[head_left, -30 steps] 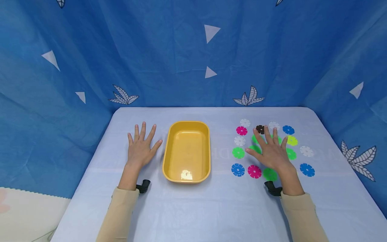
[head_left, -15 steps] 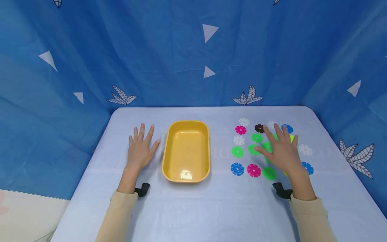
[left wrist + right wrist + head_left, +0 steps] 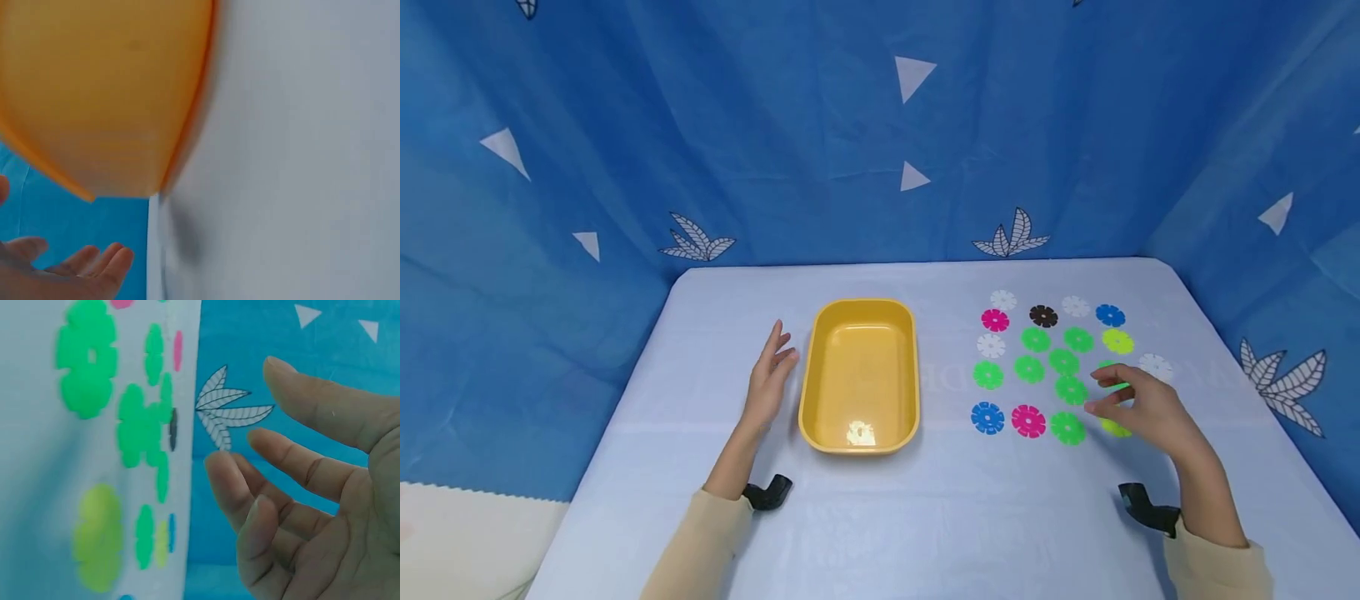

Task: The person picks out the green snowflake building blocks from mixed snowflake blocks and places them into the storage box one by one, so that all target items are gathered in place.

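Note:
My left hand (image 3: 767, 387) is held just left of the yellow tray (image 3: 916, 375), turned on its side with fingers loosely bent and nothing in them. In the left wrist view the tray's wall (image 3: 94, 94) fills the upper left, fingertips below it. My right hand (image 3: 1150, 408) hovers over the right part of the flat notched discs, thumb and fingers apart. Nearest to it are a green disc (image 3: 1071, 390) and a yellow-green disc (image 3: 1115, 427), partly hidden under the hand. The right wrist view shows the bent fingers (image 3: 306, 459) holding nothing.
Several more discs lie spread on the white table (image 3: 925, 525): pink (image 3: 1028, 422), blue (image 3: 987, 418), white (image 3: 991, 346), black (image 3: 1043, 317) and green. A blue curtain (image 3: 820, 133) stands behind and at both sides of the table.
Both hands have turned from flat and spread to sideways with bent fingers. The right hand has moved right and nearer to me; the left has shifted slightly right, toward the tray.

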`<state>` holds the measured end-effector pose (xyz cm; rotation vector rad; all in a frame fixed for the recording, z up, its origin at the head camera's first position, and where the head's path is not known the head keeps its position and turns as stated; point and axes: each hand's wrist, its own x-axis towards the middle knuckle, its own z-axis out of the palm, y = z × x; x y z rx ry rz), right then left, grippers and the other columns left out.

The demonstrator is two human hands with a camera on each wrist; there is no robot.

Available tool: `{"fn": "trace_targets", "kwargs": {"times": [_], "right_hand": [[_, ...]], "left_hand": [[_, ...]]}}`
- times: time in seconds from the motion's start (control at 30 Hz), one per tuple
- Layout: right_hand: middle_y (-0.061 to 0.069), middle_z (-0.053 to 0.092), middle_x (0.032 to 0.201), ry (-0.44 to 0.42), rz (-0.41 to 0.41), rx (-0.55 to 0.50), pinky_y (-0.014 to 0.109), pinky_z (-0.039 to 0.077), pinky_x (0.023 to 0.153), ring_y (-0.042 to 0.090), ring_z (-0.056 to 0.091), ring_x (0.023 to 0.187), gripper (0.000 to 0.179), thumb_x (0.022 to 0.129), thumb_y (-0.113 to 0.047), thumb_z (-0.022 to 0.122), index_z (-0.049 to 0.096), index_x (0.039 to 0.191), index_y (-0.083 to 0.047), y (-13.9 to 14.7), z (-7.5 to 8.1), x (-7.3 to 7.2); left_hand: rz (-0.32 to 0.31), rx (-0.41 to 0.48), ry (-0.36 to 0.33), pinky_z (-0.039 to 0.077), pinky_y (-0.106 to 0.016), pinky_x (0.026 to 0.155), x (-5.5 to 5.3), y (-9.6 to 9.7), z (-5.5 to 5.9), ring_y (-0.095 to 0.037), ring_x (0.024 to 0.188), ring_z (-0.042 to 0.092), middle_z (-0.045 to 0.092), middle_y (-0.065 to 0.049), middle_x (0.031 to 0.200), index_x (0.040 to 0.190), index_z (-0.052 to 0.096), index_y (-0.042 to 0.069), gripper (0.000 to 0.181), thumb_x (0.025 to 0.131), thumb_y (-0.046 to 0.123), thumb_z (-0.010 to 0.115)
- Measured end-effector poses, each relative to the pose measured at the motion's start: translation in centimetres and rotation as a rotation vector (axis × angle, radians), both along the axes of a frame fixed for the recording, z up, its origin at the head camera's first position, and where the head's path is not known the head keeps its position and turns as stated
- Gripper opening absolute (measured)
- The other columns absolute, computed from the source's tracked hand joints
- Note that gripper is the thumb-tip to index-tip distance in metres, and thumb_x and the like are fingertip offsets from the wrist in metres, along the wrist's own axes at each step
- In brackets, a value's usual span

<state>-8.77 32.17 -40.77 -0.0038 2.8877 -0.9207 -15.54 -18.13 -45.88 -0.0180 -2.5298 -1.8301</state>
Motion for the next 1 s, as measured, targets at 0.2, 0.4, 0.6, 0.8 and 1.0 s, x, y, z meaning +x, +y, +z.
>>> {"fn": "trace_targets", "kwargs": {"times": [0.2,0.4,0.6,0.8,1.0], "right_hand": [[0.023,0.061,0.115,-0.122,-0.027,-0.083,0.028,0.048,0.063,0.026,0.056,0.092,0.055,0.085,-0.027,0.075,0.055,0.125,0.005,0.4,-1.8,0.5],[0.02,0.063,0.112,-0.139,-0.037,-0.097,0.025,0.049,0.063,0.022,0.056,0.088,0.052,0.082,-0.025,0.078,0.058,0.121,0.004,0.0,-3.2,0.7],[0.018,0.062,0.106,-0.127,-0.03,-0.08,0.027,0.048,0.063,0.023,0.055,0.086,0.052,0.078,-0.025,0.081,0.061,0.117,0.004,-0.3,-4.0,0.6],[0.013,0.06,0.099,-0.118,-0.035,-0.073,0.024,0.046,0.059,0.021,0.052,0.082,0.053,0.073,-0.022,0.085,0.063,0.114,0.004,-0.7,-4.6,0.7],[0.01,0.059,0.094,-0.104,-0.044,-0.057,0.023,0.045,0.057,0.021,0.051,0.08,0.05,0.072,-0.016,0.086,0.065,0.112,0.004,-0.7,-5.2,0.6]], "left_hand": [[-0.035,0.362,-0.099,0.029,-0.042,0.12,0.6,1.2,-1.3,-0.028,0.145,0.032,0.024,-0.012,0.16,0.159,0.012,0.022,0.064,0.102,0.019,0.042],[-0.065,0.48,-0.152,0.038,-0.02,0.11,1.0,1.9,-2.2,-0.022,0.149,0.023,0.018,-0.004,0.163,0.159,0.012,0.024,0.065,0.101,0.01,0.038],[-0.09,0.501,-0.138,0.022,-0.033,0.122,1.0,2.3,-2.7,-0.016,0.152,0.012,0.011,0.003,0.165,0.159,0.016,0.025,0.062,0.102,0.009,0.036],[-0.119,0.496,-0.126,0.019,-0.031,0.122,1.0,2.5,-2.9,-0.012,0.152,0.007,0.008,0.008,0.165,0.158,0.017,0.027,0.06,0.103,0.01,0.032],[-0.113,0.498,-0.142,0.02,-0.03,0.122,1.1,2.6,-2.8,-0.006,0.151,0.009,0.01,0.014,0.164,0.158,0.018,0.03,0.06,0.103,0.011,0.032]]}}
